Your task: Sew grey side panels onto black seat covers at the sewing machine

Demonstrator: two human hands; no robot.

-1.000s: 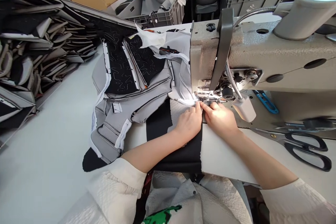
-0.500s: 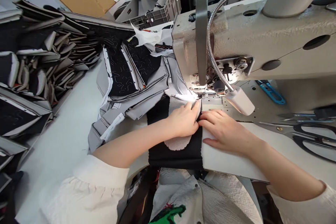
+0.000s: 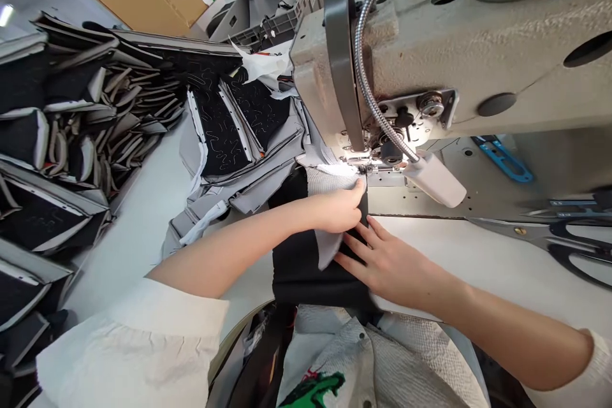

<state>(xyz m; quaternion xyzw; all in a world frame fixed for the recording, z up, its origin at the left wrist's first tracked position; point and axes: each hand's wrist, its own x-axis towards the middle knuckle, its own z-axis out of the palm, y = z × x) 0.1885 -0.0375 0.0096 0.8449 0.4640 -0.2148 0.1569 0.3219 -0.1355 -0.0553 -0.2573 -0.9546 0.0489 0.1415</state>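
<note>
Just in front of the needle area of a sewing machine [image 3: 406, 70], my left hand [image 3: 339, 209] pinches a grey mesh fabric piece [image 3: 329, 183] near its right edge. The lower end of that piece is folded up under the hand. Beneath it lies a black fabric panel [image 3: 310, 280], stretching toward the table's front edge. My right hand [image 3: 387, 261] rests with fingers spread on the right side of the black panel, its fingertips close to the folded mesh. The needle itself is too small to make out in the lamp's glare.
Sewn grey and black pieces [image 3: 239, 140] lie left of the machine. A large stack of padded panels [image 3: 71, 115] fills the far left. Scissors [image 3: 540, 236] and a blue-handled tool [image 3: 504, 159] lie at the right. A lamp [image 3: 435, 182] hangs beside the needle area.
My right hand has moved down and left onto the black panel, its fingers spreading. The mesh piece's lower end, flat before, is now folded up. The view has shifted slightly.
</note>
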